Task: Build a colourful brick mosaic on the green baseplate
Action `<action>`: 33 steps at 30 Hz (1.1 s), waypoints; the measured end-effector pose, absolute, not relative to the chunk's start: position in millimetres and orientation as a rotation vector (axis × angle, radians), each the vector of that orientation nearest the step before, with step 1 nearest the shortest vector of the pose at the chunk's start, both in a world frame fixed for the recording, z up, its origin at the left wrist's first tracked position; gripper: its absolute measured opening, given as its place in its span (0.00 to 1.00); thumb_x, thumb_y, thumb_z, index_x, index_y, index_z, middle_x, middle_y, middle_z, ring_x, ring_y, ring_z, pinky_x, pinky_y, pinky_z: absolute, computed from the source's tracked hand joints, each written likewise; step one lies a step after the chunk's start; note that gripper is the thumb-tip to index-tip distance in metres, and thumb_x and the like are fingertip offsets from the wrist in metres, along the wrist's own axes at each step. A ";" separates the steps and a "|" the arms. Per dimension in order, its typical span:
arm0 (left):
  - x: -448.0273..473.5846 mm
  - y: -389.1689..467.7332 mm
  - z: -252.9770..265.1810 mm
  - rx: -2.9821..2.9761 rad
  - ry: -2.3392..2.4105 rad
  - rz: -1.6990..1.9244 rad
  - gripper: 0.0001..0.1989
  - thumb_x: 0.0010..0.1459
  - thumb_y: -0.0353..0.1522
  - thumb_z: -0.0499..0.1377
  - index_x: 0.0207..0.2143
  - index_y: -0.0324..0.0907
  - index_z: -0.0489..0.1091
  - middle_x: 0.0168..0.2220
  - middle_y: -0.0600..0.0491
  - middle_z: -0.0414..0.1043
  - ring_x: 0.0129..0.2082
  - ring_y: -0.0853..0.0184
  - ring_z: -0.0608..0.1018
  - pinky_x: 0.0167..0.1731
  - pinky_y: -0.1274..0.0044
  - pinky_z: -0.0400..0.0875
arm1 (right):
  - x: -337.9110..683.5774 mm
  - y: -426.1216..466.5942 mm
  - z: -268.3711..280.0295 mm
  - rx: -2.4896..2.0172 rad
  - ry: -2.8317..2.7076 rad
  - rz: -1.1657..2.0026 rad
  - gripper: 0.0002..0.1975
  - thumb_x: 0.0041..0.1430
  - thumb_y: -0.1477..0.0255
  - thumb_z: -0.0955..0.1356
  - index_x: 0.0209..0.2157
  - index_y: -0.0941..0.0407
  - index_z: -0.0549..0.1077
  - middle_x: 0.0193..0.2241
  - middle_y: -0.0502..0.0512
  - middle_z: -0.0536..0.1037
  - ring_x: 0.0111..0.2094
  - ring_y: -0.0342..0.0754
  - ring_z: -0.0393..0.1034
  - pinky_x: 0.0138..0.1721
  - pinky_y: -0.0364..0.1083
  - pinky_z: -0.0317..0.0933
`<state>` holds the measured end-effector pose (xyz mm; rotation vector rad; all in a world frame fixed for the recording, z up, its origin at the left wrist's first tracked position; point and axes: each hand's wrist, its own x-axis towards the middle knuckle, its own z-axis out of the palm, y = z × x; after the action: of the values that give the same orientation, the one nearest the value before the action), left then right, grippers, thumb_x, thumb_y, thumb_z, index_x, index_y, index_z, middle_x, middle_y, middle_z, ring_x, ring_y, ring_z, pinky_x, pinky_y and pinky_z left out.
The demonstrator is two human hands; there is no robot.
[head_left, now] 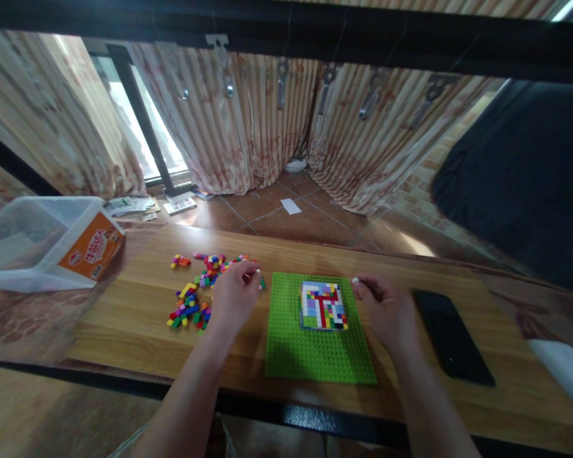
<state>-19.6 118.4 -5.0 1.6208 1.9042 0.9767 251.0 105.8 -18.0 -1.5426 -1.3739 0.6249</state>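
Green, studded baseplate (pixel 315 362) bears a rectangular, multicoloured brick block (pixel 323 306).

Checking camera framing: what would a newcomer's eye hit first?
Likely the green baseplate, between the left hand and right hand, with a multicoloured brick build on it. Then the loose bricks beside the left hand, and the orange label on the clear bin at far left. Each hand pinches what looks like a small white piece.
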 end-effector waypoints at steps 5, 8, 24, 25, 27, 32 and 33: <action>-33.9 116.9 -1.8 1.837 2.235 0.630 0.12 0.57 0.33 0.57 0.41 0.42 0.78 0.42 0.46 0.77 0.40 0.58 0.79 0.41 0.71 0.70 | 248.6 112.7 -32.8 -1.513 -1.316 0.795 0.15 0.52 0.59 0.71 0.35 0.56 0.79 0.35 0.57 0.83 0.35 0.49 0.76 0.39 0.48 0.70; -36.7 115.7 -3.6 1.911 2.259 0.486 0.13 0.58 0.33 0.57 0.42 0.44 0.78 0.45 0.45 0.76 0.43 0.56 0.79 0.42 0.71 0.70 | 245.2 115.2 -37.1 -1.491 -1.261 0.887 0.15 0.48 0.59 0.73 0.33 0.56 0.80 0.33 0.56 0.83 0.34 0.50 0.76 0.39 0.49 0.70; -42.9 112.2 -4.5 1.905 2.265 0.313 0.15 0.56 0.29 0.56 0.44 0.43 0.77 0.45 0.44 0.75 0.42 0.55 0.78 0.41 0.70 0.70 | 241.2 116.1 -39.5 -1.476 -1.051 1.082 0.18 0.39 0.60 0.77 0.32 0.55 0.82 0.29 0.55 0.83 0.29 0.49 0.76 0.34 0.49 0.71; -43.0 112.2 -4.6 1.908 2.261 0.314 0.15 0.56 0.29 0.56 0.43 0.43 0.77 0.45 0.45 0.75 0.42 0.55 0.78 0.42 0.70 0.70 | 241.0 116.2 -39.3 -1.476 -1.041 1.082 0.17 0.39 0.60 0.77 0.32 0.55 0.82 0.29 0.55 0.83 0.29 0.49 0.76 0.34 0.49 0.71; -43.0 111.9 -4.6 1.916 2.258 0.315 0.15 0.56 0.29 0.56 0.43 0.44 0.77 0.44 0.45 0.75 0.42 0.56 0.78 0.42 0.71 0.70 | 240.8 116.8 -39.1 -1.473 -1.041 1.070 0.17 0.39 0.61 0.77 0.31 0.55 0.82 0.30 0.55 0.83 0.30 0.49 0.76 0.35 0.49 0.71; -41.6 111.1 -3.6 1.935 2.262 0.301 0.13 0.56 0.29 0.56 0.41 0.45 0.78 0.43 0.46 0.75 0.43 0.58 0.78 0.42 0.72 0.70 | 242.5 118.1 -38.8 -1.483 -1.093 1.063 0.17 0.40 0.61 0.76 0.32 0.56 0.82 0.30 0.56 0.83 0.31 0.50 0.77 0.35 0.50 0.71; -41.3 111.1 -3.4 1.935 2.264 0.297 0.13 0.56 0.29 0.56 0.41 0.44 0.78 0.43 0.46 0.75 0.43 0.58 0.78 0.42 0.72 0.70 | 242.8 118.3 -38.8 -1.486 -1.103 1.060 0.17 0.40 0.61 0.76 0.32 0.56 0.82 0.31 0.56 0.83 0.31 0.50 0.77 0.35 0.50 0.71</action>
<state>-41.3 111.1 -3.4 1.9350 2.2641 0.2972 242.8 118.3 -38.8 -1.4856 -1.1028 1.0598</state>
